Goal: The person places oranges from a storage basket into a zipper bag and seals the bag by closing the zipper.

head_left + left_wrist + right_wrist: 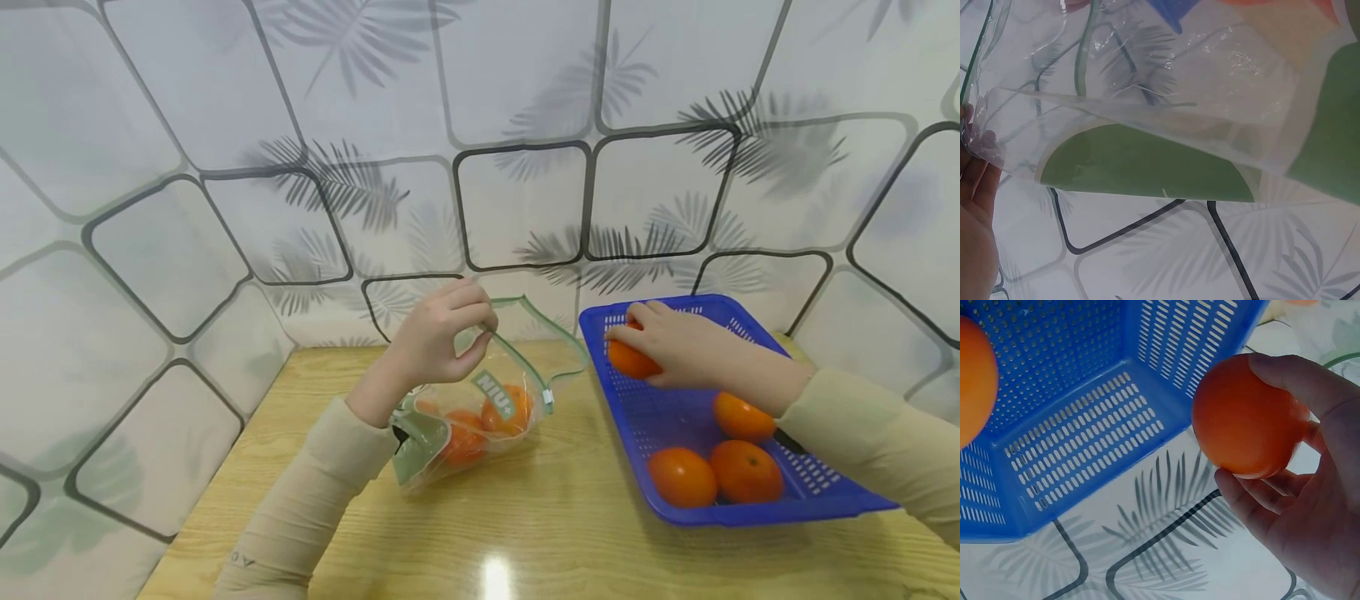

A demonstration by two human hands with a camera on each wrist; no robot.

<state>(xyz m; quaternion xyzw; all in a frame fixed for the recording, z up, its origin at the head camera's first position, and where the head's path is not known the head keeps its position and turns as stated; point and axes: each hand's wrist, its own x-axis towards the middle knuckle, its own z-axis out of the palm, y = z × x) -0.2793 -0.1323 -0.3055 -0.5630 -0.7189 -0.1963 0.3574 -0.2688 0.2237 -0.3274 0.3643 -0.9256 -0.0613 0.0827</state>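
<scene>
My left hand (446,329) pinches the green-edged rim of a clear zip bag (551,350), holding its mouth up. Inside the bag, oranges (465,437) lie at the bottom behind the printed front. In the left wrist view, fingers (982,181) grip the edge of the clear plastic (1210,62). With thumb and fingers curled round it, my right hand (678,346) holds an orange (1247,419) at the left side of a blue basket (611,408). Three more oranges (682,477) are in the basket, toward its near end.
Both bag and basket stand on a light wooden table (525,533), the bag left of the basket. A patterned cloth wall (517,208) rises behind the table and along its left side. The basket's raised rim (750,512) faces me at the near right.
</scene>
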